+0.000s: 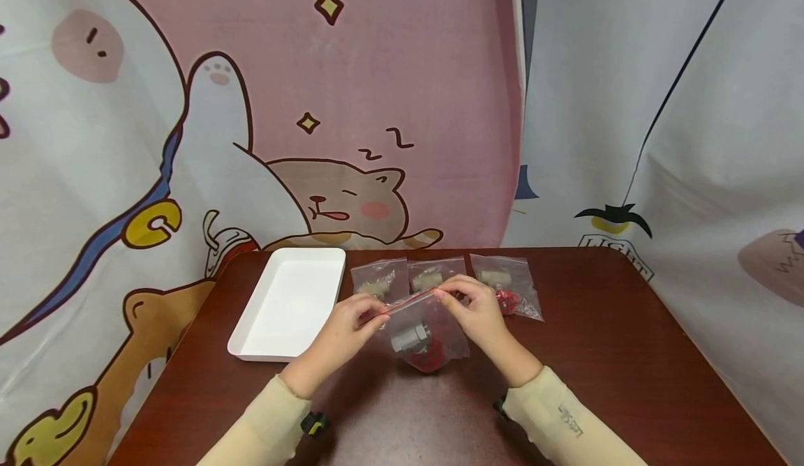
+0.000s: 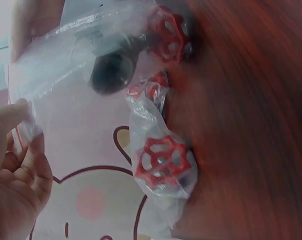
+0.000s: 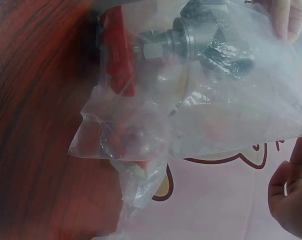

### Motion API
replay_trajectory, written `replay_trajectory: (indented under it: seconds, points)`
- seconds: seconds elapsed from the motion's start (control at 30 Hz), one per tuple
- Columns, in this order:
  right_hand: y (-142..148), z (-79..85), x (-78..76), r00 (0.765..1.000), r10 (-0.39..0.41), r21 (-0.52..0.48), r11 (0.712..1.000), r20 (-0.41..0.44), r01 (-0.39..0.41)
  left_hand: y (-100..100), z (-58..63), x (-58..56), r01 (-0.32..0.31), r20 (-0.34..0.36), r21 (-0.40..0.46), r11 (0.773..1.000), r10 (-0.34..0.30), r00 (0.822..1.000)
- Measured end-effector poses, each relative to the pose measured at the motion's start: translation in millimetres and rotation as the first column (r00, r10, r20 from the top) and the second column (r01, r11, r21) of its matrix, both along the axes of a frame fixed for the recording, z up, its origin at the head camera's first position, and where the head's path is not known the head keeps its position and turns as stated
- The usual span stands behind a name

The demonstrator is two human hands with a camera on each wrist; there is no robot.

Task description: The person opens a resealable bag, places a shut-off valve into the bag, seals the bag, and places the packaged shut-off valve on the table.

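Both hands hold up a clear zip bag (image 1: 449, 337) by its top edge, above the front middle of the table. The left hand (image 1: 352, 326) pinches the left end of the red-lined seal between thumb and fingers. At the other end, the right hand (image 1: 474, 312) pinches the same edge. Inside the bag is a grey metal valve (image 3: 206, 42) with a red handwheel (image 3: 120, 50), which hangs at the bottom. In the left wrist view the valve's dark round opening (image 2: 112, 71) shows through the plastic.
Behind the held bag lie several more bagged valves, such as the right one (image 1: 521, 281); another's red handwheel (image 2: 163, 161) shows close up. A white tray (image 1: 248, 347) stands left of them. The brown table (image 1: 628, 361) ends against a cartoon-printed curtain (image 1: 440, 89).
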State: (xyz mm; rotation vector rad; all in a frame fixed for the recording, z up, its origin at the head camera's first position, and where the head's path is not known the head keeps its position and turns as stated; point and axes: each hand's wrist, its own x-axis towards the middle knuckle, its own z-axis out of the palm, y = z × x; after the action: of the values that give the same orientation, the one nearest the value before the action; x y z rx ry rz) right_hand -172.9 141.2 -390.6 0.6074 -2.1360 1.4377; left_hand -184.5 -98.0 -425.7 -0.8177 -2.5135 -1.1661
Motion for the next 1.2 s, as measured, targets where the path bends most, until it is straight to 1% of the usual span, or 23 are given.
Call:
replay_trajectory:
  seconds: [0.13, 0.2, 0.33, 0.63, 0.97, 1.2]
  points:
    - [2, -1.2, -0.7, 1.0, -0.01, -0.011, 1.0, 0.014, 0.01, -6, -4.9, 0.0, -0.006, 0.022, -0.01, 1.0, 0.006, 1.0]
    - [2, -1.9, -0.6, 1.0, -0.01, -0.015, 1.0, 0.026, 0.01, -8, -6.4, 0.2, -0.002, 0.021, -0.008, 1.0, 0.002, 1.0]
    - [3, -2.6, -0.5, 0.999, -0.01, -0.021, 1.0, 0.034, 0.011, -9, -7.7, 0.3, 0.014, -0.001, 0.003, 1.0, -0.014, 1.0]
    - [5, -1.2, -1.2, 1.0, 0.003, -0.032, 0.999, 0.012, -0.003, -8, -6.3, 0.1, -0.008, -0.048, 0.013, 1.0, 0.009, 0.999]
    - [4, -1.7, -2.4, 1.0, 0.005, -0.03, 1.0, 0.01, -0.005, -11, -3.9, -1.2, -0.02, -0.087, -0.01, 1.0, 0.019, 0.996]
    - [2, -1.7, -2.9, 1.0, -0.001, -0.023, 1.0, 0.004, 0.001, -12, -5.2, -2.3, -0.034, -0.103, -0.022, 0.999, 0.031, 0.994]
